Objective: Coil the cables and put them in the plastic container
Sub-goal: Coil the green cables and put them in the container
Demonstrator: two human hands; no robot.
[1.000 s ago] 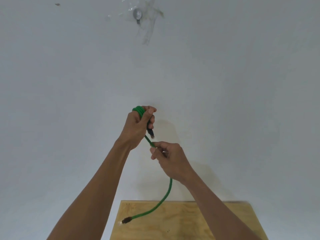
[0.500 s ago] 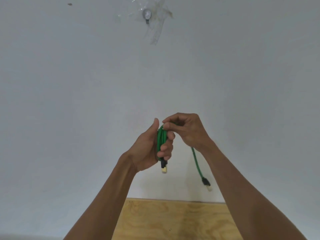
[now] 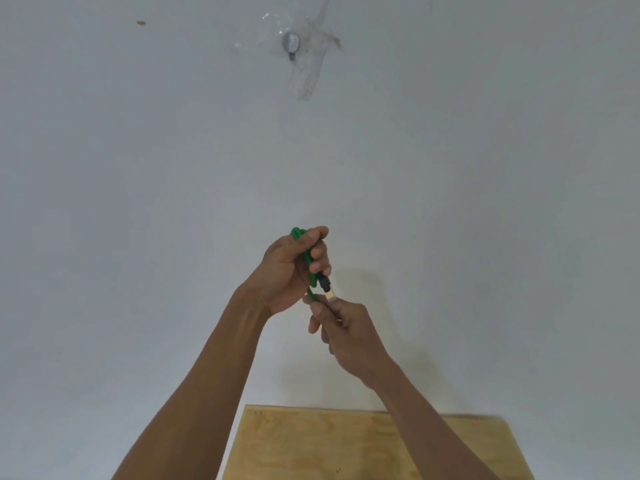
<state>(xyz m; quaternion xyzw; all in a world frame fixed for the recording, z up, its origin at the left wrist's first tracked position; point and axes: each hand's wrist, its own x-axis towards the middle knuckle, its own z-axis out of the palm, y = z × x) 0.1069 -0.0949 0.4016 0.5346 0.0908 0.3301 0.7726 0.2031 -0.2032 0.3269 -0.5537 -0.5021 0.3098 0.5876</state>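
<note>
Since there's only the head view to go on, here's what it gives. Left hand (image 3: 289,268) has its grip wrapped round the green cable (image 3: 309,258), which is bunched into a tight coil running roughly up and down in the fist, with a loop poking out the top by the thumb. One plug (image 3: 327,292) sticks out of the bottom of that fist, pointing down and a bit to the right.

Right hand (image 3: 346,330) sits just below and to the right of the left, fingers curled and pinching the lower bit of cable right by that plug. So the loose end lies directly between the two hands, and the right one is the nearer to it. I'd guess the next bit is tucking or wrapping that tail onto the coil, along its long axis.

Everything is held up in the air in front of the white wall (image 3: 138,202), well above the far edge of the wooden worktop (image 3: 311,445). No plastic container in frame, so I can't tell which way it lies.
</note>
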